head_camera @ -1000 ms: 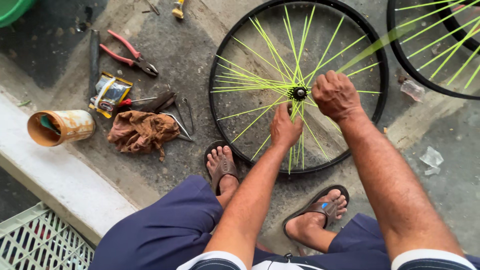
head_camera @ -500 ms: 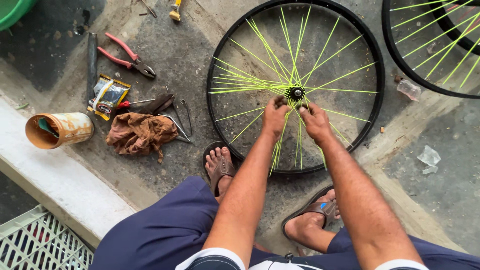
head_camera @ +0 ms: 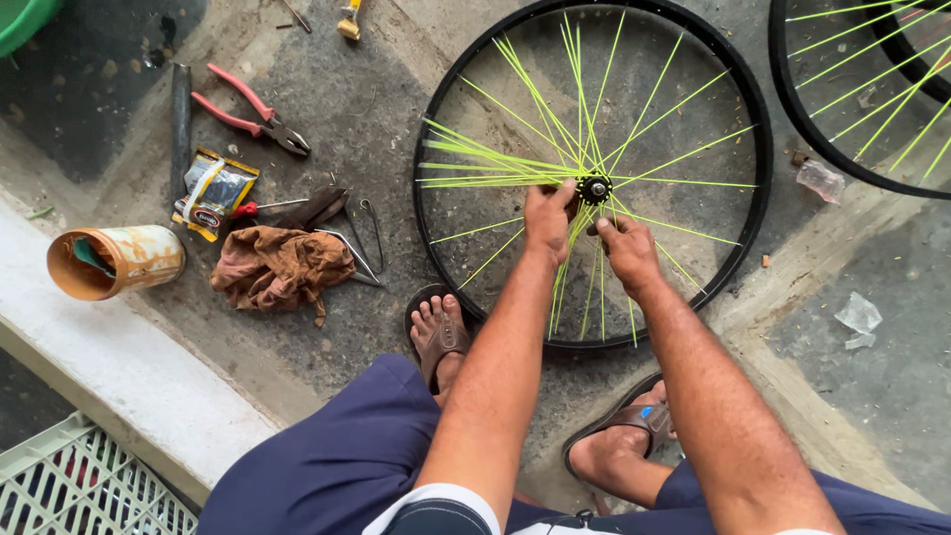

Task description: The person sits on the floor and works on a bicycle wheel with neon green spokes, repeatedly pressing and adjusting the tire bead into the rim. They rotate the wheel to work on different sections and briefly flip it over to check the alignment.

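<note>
A black bicycle wheel rim [head_camera: 755,149] with bright yellow-green spokes [head_camera: 515,163] lies flat on the concrete. Its small dark hub [head_camera: 595,187] sits at the centre. My left hand [head_camera: 548,216] pinches spokes just left of the hub. My right hand [head_camera: 624,248] grips spokes right below the hub, fingers closed around them. Both forearms reach forward from my lap, and my sandalled feet [head_camera: 441,332] rest at the rim's near edge.
Red-handled pliers [head_camera: 253,111], a dark metal bar [head_camera: 179,119], a small packet [head_camera: 214,192], a brown rag [head_camera: 277,267] and a rusty tin [head_camera: 114,261] lie to the left. A second spoked wheel [head_camera: 872,89] is at top right. A white crate [head_camera: 79,485] sits bottom left.
My right hand came down from above the hub to the spokes below it. My left hand moved up to the hub's left side. The view shifted slightly.
</note>
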